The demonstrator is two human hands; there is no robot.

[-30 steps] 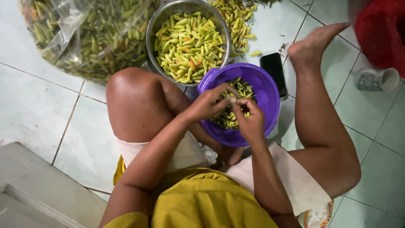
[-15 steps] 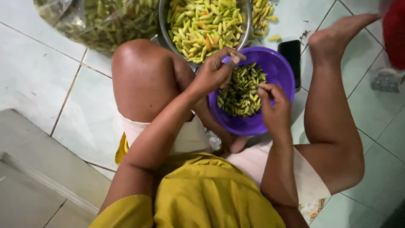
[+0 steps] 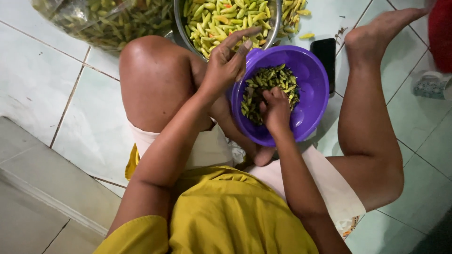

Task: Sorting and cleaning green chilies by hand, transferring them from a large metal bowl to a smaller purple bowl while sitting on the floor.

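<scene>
- Since the frame half a second back: left hand (image 3: 226,63) has lifted off the purple bowl (image 3: 314,94) rim and swung out over the near edge of the metal basin (image 3: 179,19); fingers now stretched almost flat, nothing seen between them
- Right hand (image 3: 275,110) has moved from the bowl's right rim down into its middle, onto the heap of dark green chillies (image 3: 263,84)
- Right grip: fingers curled and closed down into the heap; likely pinching a chilli, but the piece itself is hidden under the fingers, so cannot tell
- Reading: left hand looks just emptied toward the basin of pale yellow-green chillies (image 3: 221,19), right hand is at the next pick; judged a sort or stem-strip cycle in mid run
- Work pile sits directly under the right fingertips; basin pile lies just beyond the left fingertips
- Edges: bowl rim close on all sides of the right hand; basin rim under the left fingers, touching or just above, unclear
- Room: raised knee (image 3: 150,70) bounds the left hand's outer side; black phone (image 3: 324,56) on the tile just past the bowl's far rim; clear bag of chillies (image 3: 108,19) beyond the knee
- Open air above both hands
</scene>
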